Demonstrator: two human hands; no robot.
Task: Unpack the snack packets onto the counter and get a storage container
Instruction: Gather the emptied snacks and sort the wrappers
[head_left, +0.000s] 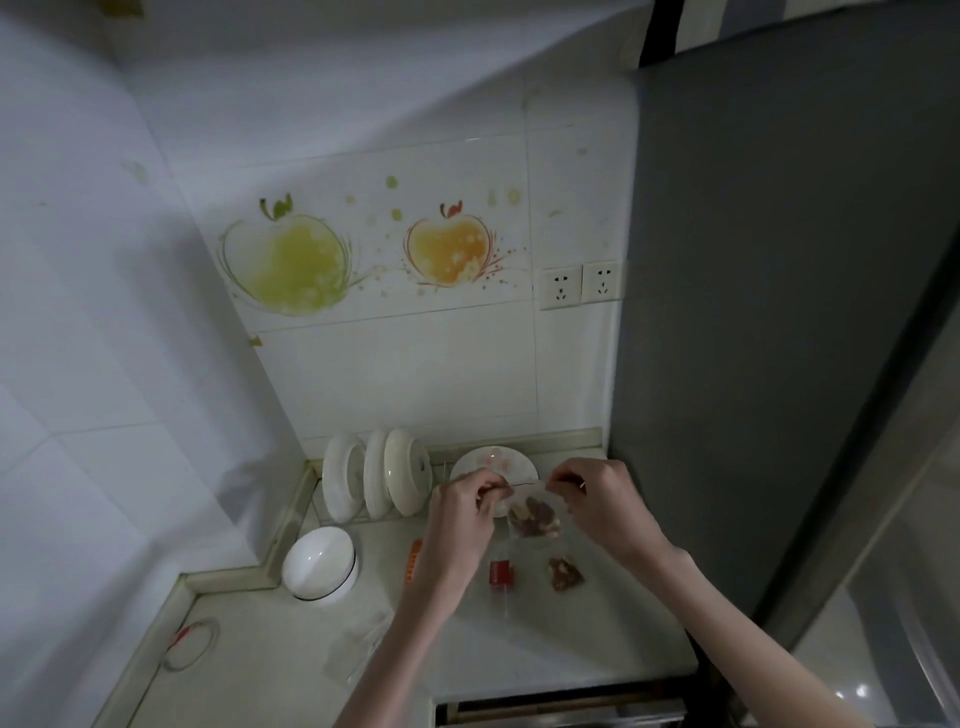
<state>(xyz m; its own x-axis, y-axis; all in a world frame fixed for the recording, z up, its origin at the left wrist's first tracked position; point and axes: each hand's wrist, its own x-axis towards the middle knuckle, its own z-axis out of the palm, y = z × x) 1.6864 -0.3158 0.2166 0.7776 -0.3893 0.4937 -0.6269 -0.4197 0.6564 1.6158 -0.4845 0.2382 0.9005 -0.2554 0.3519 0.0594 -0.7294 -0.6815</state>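
- While both hands are raised above the desk, they hold one clear packet between them; dark red-brown snacks show inside it.
- The left hand pinches the packet's top edge on the left side, with fingers closed narrow on the film.
- The right hand pinches the top edge on the right side in the same way, fingers bent and closed.
- The packet hangs in front of a small plate with a pale flower pattern, and it hides part of the plate's near rim.
- On the desk, just below the hands, lies a second packet of brown snacks, and left of it a small red packet.
- An orange packet lies by the left wrist, partly hidden by the forearm.
- A clear empty bag lies flat on the desk nearer to the person, hard to see.
- A white bowl stands to the left, near the desk's back corner.
- Behind it, three white dishes stand upright on edge in a rack against the wall.
- A roll of tape lies far left on the desk.
- A grey fridge stands close on the right, touching the desk's side.
- Two sockets are on the tiled wall, beside fruit decorations.
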